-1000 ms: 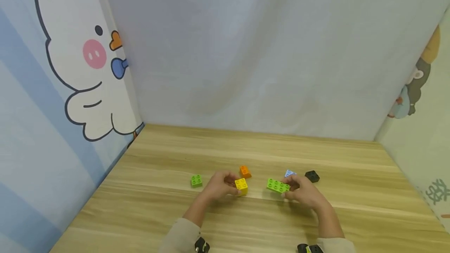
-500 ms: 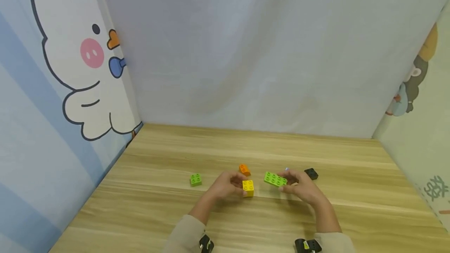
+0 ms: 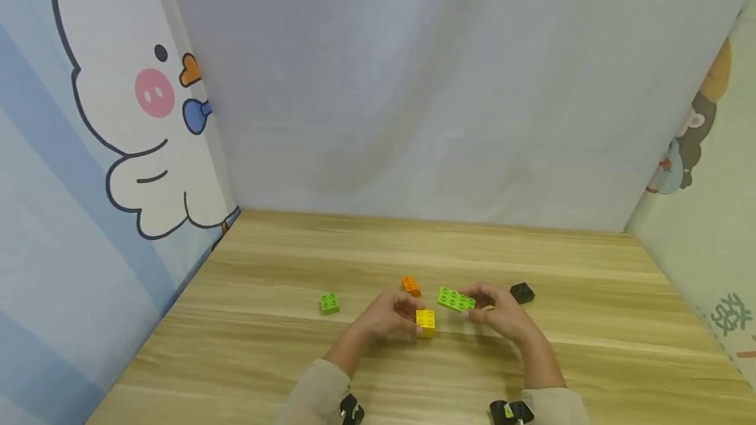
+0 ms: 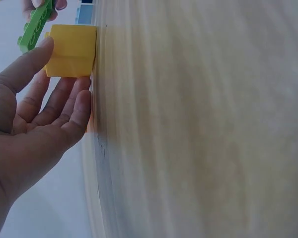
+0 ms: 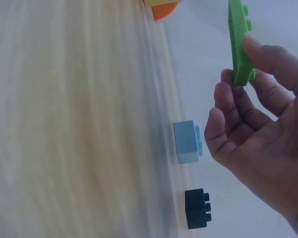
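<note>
My left hand (image 3: 386, 315) pinches a yellow toy building brick (image 3: 425, 323) between thumb and fingers, low over the table. In the left wrist view the yellow brick (image 4: 72, 51) shows its plain side, its studs facing away from the tabletop. A long, thin lime-green brick (image 3: 456, 300) with two rows of studs is held at one end by my right hand (image 3: 499, 310). The right wrist view shows that green brick (image 5: 239, 44) raised off the table, thumb on its studded face. The two held bricks are apart, the green one further back and to the right.
On the wooden table (image 3: 248, 372) lie a small green brick (image 3: 329, 303) at left, an orange brick (image 3: 411, 286) behind my left hand and a black brick (image 3: 522, 292) at right. A light blue brick (image 5: 186, 142) sits behind my right hand, hidden in the head view.
My left hand has moved right with the yellow brick. My right hand has shifted left and slightly back with the long green brick, narrowing the gap; the light blue brick became covered in the head view.
</note>
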Demonstrator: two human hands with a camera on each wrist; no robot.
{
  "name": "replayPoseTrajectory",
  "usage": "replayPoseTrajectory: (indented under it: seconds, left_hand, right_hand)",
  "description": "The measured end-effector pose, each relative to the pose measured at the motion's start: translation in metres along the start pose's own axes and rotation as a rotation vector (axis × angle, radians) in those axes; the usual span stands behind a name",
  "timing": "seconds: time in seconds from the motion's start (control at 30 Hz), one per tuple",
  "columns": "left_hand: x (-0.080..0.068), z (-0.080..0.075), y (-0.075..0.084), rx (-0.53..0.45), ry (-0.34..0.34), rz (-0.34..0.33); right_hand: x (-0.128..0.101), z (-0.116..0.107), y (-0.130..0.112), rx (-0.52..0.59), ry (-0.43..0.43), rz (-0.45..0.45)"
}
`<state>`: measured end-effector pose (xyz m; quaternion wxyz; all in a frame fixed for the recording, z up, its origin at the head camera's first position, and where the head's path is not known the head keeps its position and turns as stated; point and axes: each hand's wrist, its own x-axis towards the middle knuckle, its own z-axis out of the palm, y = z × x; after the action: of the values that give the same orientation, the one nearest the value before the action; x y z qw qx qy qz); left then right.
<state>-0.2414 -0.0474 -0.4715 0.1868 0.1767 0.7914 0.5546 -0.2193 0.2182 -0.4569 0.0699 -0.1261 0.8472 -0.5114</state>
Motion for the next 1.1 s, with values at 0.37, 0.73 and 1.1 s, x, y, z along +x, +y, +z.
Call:
replayPoseTrajectory:
  seconds: [0.37, 0.73, 1.1]
  left_hand:
    - [0.003, -0.001, -0.003, 0.023, -0.017, 0.008]
    - [0.002, -0.001, -0.001, -0.013, 0.001, -0.030]
    - [0.001, -0.002, -0.005, -0.007, 0.013, 0.002]
  right_hand:
    - [0.001, 0.003, -0.001, 0.032, -0.004, -0.001]
    - [0.005, 0.011, -0.004, -0.005, -0.027, -0.059]
    - [0.009, 0.018, -0.005, 0.020, -0.083, -0.090]
